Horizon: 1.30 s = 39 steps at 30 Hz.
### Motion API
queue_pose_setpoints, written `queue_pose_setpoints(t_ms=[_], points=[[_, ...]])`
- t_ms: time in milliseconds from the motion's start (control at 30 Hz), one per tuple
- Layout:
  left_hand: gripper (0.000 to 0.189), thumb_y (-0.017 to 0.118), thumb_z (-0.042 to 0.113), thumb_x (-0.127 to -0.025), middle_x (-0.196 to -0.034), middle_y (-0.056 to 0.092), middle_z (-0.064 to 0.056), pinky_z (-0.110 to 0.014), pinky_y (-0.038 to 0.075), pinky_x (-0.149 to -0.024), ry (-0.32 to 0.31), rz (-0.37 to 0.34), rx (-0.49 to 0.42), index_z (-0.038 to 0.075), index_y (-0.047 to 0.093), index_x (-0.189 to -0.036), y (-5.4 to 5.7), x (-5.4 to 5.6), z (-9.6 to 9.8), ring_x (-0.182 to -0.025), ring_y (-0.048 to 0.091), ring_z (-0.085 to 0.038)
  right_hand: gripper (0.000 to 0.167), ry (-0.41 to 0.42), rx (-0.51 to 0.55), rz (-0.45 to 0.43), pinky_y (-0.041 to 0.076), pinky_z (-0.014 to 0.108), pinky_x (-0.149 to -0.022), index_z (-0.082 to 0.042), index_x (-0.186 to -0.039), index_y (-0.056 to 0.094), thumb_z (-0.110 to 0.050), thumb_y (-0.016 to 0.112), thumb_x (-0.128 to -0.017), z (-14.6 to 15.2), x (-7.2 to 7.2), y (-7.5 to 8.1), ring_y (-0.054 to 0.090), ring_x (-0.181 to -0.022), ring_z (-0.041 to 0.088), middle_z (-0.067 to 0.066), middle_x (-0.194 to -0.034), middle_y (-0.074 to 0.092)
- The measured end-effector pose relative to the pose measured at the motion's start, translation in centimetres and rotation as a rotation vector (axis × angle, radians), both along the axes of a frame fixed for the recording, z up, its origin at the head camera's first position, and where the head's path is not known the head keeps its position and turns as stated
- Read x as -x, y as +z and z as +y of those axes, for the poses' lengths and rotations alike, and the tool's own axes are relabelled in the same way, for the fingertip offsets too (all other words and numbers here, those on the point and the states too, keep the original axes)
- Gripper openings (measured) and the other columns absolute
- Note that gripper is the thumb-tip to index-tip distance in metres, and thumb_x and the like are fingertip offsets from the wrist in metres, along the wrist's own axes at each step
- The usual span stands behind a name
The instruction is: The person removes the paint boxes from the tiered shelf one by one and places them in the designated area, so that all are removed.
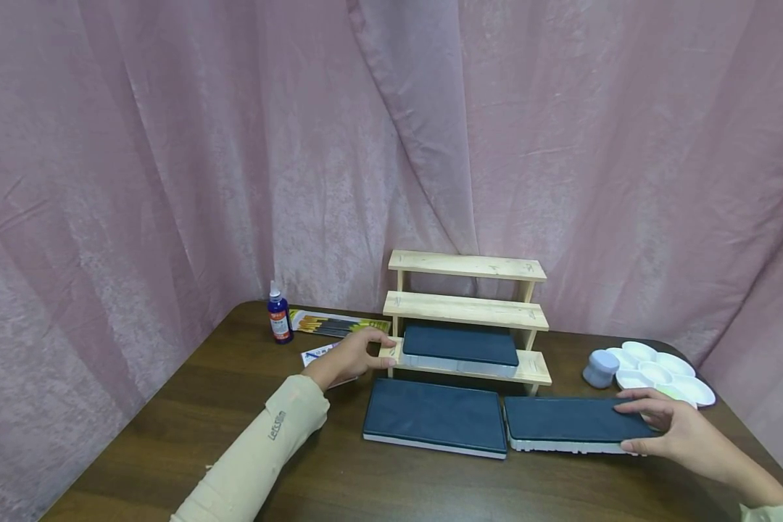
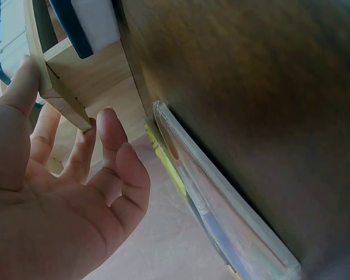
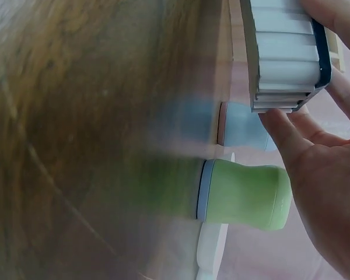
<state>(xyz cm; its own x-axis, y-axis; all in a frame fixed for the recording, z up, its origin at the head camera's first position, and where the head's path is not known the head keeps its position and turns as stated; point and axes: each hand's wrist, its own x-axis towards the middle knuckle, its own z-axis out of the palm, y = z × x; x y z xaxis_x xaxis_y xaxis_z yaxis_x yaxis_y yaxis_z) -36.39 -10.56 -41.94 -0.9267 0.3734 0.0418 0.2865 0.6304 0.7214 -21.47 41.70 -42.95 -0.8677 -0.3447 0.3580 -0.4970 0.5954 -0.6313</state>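
A three-step wooden display stand (image 1: 466, 307) stands at the back of the table. My left hand (image 1: 360, 355) pinches the left end of its lowest step; in the left wrist view the thumb lies on top and fingertips touch the underside. On that step lies a dark-blue-lidded box (image 1: 460, 344). At the right, my right hand (image 1: 675, 428) grips the end of another flat box (image 1: 574, 420), with a dark blue lid and ribbed white sides (image 3: 286, 55). The right wrist view shows this box raised off the tabletop. A third, wider blue-lidded box (image 1: 436, 418) lies left of it, before the stand.
At the back left are a blue bottle (image 1: 279, 317), a pack of brushes (image 1: 339, 323) and a flat clear-wrapped packet (image 2: 221, 192). A white petal-shaped palette (image 1: 639, 355), a light blue jar (image 1: 601, 368) and a green jar (image 3: 245, 194) stand at the right. Pink curtain hangs behind.
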Motion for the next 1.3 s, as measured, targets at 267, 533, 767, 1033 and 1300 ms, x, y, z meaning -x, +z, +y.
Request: queue_pose_setpoints(t_ms=[267,533,767,1033,1300], points=[[0.038,0.08,0.031,-0.083,-0.14,0.054,-0.007,-0.052,0.031,-0.113,-0.003,-0.013,-0.008,0.02,0.07,-0.118,-0.1,-0.1,-0.1,-0.137,0.041,-0.031,0.044,0.007,-0.013,0.008,0.041,0.005,-0.083,0.001,-0.11,0.07,-0.001,0.088,-0.07,-0.3,0.2,0.0,0.05,-0.111,-0.013,-0.006,-0.119,0.062],[0.037,0.08,0.029,-0.083,-0.138,0.054,-0.007,-0.052,0.032,-0.113,0.001,-0.011,-0.009,0.019,0.071,-0.118,-0.1,-0.2,-0.2,-0.135,0.042,-0.031,0.042,0.02,0.001,-0.035,0.044,0.007,-0.081,0.001,-0.109,0.07,0.0,0.087,-0.07,-0.3,0.3,-0.4,0.052,-0.109,-0.013,-0.011,-0.117,0.061],[0.037,0.08,0.029,-0.084,-0.138,0.055,-0.007,-0.051,0.032,-0.113,-0.001,0.0,-0.011,0.019,0.071,-0.118,0.0,-0.3,-0.1,-0.136,0.042,-0.031,0.042,-0.006,-0.038,-0.066,0.045,0.008,-0.081,-0.001,-0.11,0.07,-0.005,0.088,-0.071,-0.1,0.5,-0.5,0.049,-0.108,-0.016,-0.013,-0.116,0.06],[0.038,0.079,0.029,-0.084,-0.138,0.056,-0.006,-0.05,0.033,-0.113,-0.015,0.014,0.006,0.018,0.07,-0.12,0.1,-0.1,-0.1,-0.135,0.043,-0.03,0.044,0.006,-0.05,-0.067,0.045,0.009,-0.08,0.0,-0.111,0.069,-0.004,0.087,-0.071,-0.1,0.8,-0.6,0.05,-0.108,-0.014,-0.008,-0.116,0.06],[0.037,0.079,0.029,-0.085,-0.138,0.055,-0.007,-0.049,0.033,-0.113,-0.011,0.017,0.005,0.018,0.07,-0.119,0.1,-0.1,-0.1,-0.136,0.043,-0.03,0.043,0.058,-0.053,-0.065,0.046,0.009,-0.079,0.002,-0.111,0.068,-0.001,0.086,-0.072,0.2,1.2,-0.9,0.048,-0.109,-0.015,-0.013,-0.118,0.059]])
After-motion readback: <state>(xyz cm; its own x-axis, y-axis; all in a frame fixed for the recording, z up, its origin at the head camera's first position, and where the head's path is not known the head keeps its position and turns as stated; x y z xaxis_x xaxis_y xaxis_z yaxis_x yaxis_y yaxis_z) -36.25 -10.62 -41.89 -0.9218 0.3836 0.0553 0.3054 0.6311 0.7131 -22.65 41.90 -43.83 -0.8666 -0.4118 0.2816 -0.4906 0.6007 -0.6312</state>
